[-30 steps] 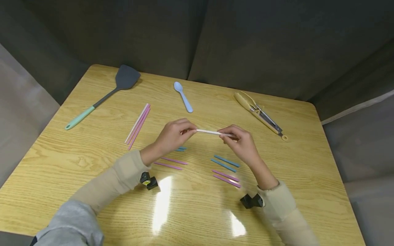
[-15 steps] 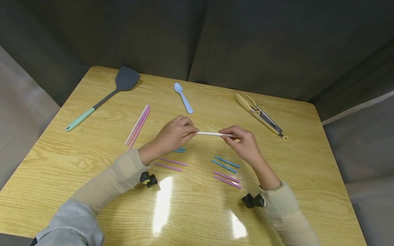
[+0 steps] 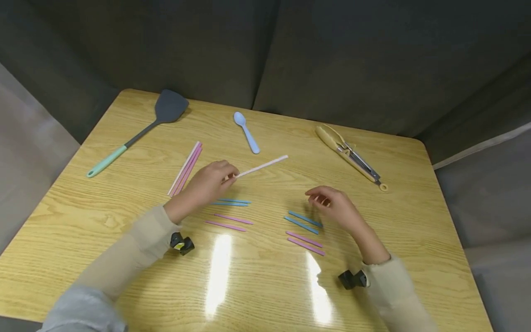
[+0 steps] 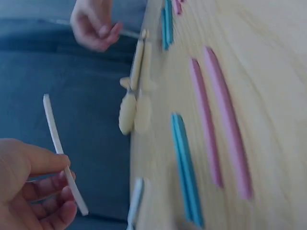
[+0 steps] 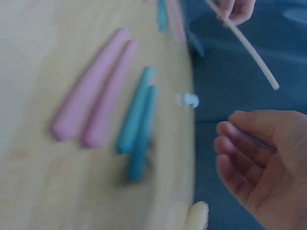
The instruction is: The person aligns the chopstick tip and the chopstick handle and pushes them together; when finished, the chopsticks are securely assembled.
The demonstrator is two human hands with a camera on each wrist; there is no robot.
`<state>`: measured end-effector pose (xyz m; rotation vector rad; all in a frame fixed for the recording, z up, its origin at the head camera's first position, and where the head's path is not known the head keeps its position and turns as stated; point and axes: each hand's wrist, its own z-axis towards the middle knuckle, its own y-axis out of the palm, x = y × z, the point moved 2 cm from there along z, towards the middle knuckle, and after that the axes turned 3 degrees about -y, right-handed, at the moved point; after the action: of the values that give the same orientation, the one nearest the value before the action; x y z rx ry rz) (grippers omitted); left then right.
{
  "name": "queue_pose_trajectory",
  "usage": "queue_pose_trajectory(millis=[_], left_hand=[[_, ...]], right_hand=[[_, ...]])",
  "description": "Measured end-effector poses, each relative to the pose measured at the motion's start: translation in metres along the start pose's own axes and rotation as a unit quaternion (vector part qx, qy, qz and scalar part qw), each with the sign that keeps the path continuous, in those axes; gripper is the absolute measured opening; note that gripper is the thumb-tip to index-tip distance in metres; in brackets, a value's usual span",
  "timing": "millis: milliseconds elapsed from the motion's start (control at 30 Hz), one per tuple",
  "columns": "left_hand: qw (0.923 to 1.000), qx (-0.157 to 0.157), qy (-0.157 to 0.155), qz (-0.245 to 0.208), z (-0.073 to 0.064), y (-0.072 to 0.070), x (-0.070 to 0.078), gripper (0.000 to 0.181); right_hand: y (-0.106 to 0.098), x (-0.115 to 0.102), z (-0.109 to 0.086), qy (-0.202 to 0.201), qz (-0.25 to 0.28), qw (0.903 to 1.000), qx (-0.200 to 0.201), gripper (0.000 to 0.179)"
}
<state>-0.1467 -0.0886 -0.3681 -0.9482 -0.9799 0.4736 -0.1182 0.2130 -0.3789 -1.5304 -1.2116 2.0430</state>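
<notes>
My left hand [image 3: 211,182] pinches a slim white chopstick [image 3: 263,165] near one end, between thumb and fingers; its free end points up and to the right in the head view. In the left wrist view the chopstick [image 4: 53,127] is held off the tabletop. My right hand [image 3: 333,205] hovers above the blue pair [image 3: 303,222] on the right, its fingers loosely curved around nothing. In the right wrist view the right palm [image 5: 273,167] shows bare. Below the left hand lie another blue pair [image 3: 234,202] and a pink pair [image 3: 228,222].
One more pink pair [image 3: 306,243] lies at the right. Long pink and white chopsticks [image 3: 185,168] sit beyond the left forearm. Farther back on the wooden table [image 3: 265,286] are a turner [image 3: 170,108], a pale blue spoon [image 3: 246,132] and yellow tongs [image 3: 350,157].
My right hand has let go of the white chopstick and moved right and nearer. The left hand has drawn back leftward with the chopstick, whose free end has swung up.
</notes>
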Motion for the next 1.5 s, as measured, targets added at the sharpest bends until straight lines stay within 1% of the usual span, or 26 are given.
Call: queue_pose_trajectory(millis=[67, 200, 400, 567, 700, 833, 933, 1033, 1200, 1367, 1500], left_hand=[[0.9993, -0.002, -0.035, -0.011, -0.005, -0.001, -0.012, 0.012], [0.9952, 0.007, -0.094, -0.027, -0.014, -0.004, -0.033, 0.018], [0.9871, 0.033, -0.154, -0.027, -0.026, -0.009, -0.062, 0.025], [0.9780, 0.042, -0.204, -0.013, -0.037, -0.015, -0.088, 0.028], [0.9711, 0.052, -0.233, -0.003, -0.045, -0.019, -0.108, 0.027], [0.9668, 0.051, -0.250, 0.009, -0.051, -0.021, -0.122, 0.026], [0.9646, 0.041, -0.260, 0.012, -0.054, -0.021, -0.127, 0.026], [0.9637, 0.032, -0.265, 0.005, -0.055, -0.020, -0.130, 0.027], [0.9631, 0.018, -0.269, -0.007, -0.055, -0.018, -0.130, 0.029], [0.9663, 0.022, -0.256, -0.001, -0.053, -0.015, -0.126, 0.028], [0.9667, 0.013, -0.255, 0.001, -0.051, -0.013, -0.123, 0.030]], right_hand=[[0.006, 0.008, -0.005, -0.002, -0.014, 0.9993, -0.034, 0.020], [0.017, 0.019, -0.014, 0.000, -0.025, 0.9976, -0.065, 0.018], [0.028, 0.026, -0.019, 0.014, -0.030, 0.9956, -0.088, 0.019], [0.032, 0.028, -0.020, 0.002, -0.056, 0.9936, -0.098, 0.021], [0.033, 0.029, -0.020, 0.003, -0.063, 0.9930, -0.100, 0.021], [0.034, 0.030, -0.019, 0.004, -0.068, 0.9923, -0.103, 0.021], [0.034, 0.030, -0.019, 0.001, -0.071, 0.9918, -0.106, 0.020], [0.034, 0.031, -0.018, 0.000, -0.074, 0.9914, -0.107, 0.020], [0.034, 0.031, -0.018, -0.002, -0.080, 0.9910, -0.107, 0.019], [0.034, 0.030, -0.018, 0.000, -0.082, 0.9913, -0.103, 0.016], [0.035, 0.029, -0.018, -0.002, -0.085, 0.9913, -0.100, 0.014]])
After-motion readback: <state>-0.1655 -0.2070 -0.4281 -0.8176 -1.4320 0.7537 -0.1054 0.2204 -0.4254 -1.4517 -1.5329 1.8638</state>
